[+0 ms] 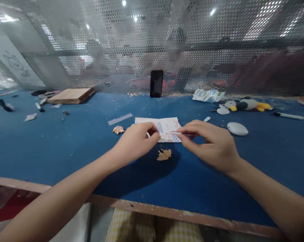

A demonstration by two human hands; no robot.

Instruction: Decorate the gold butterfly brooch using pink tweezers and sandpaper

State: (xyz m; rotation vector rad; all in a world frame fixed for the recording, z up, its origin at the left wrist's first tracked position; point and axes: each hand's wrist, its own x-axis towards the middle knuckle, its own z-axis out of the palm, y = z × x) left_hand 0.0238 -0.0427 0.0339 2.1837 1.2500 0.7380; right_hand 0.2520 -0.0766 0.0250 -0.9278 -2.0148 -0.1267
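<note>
A white sheet with blue lettering that reads "coated abrasive", so a piece of sandpaper (167,121), lies face down on the blue table. My left hand (141,136) is closed in a pinch over its left part; a sliver of white shows at the fingers, but what they hold is hidden. Between the thumb and fingertips of my right hand (208,141) is a thin pale stick (176,133), its tip pointing left above the sheet. Nearer to me lies a golden butterfly ornament (164,155). Left of the sheet sits a second, leaf-like golden ornament (118,129).
A strip of small rhinestones (120,119) lies behind the left ornament. A phone (156,84) leans on the perforated metal screen. Wooden boards (70,95) stand back left. At right are a plush duck (247,104), a wipes packet (208,95), a white mouse (237,128) and a marker (290,116).
</note>
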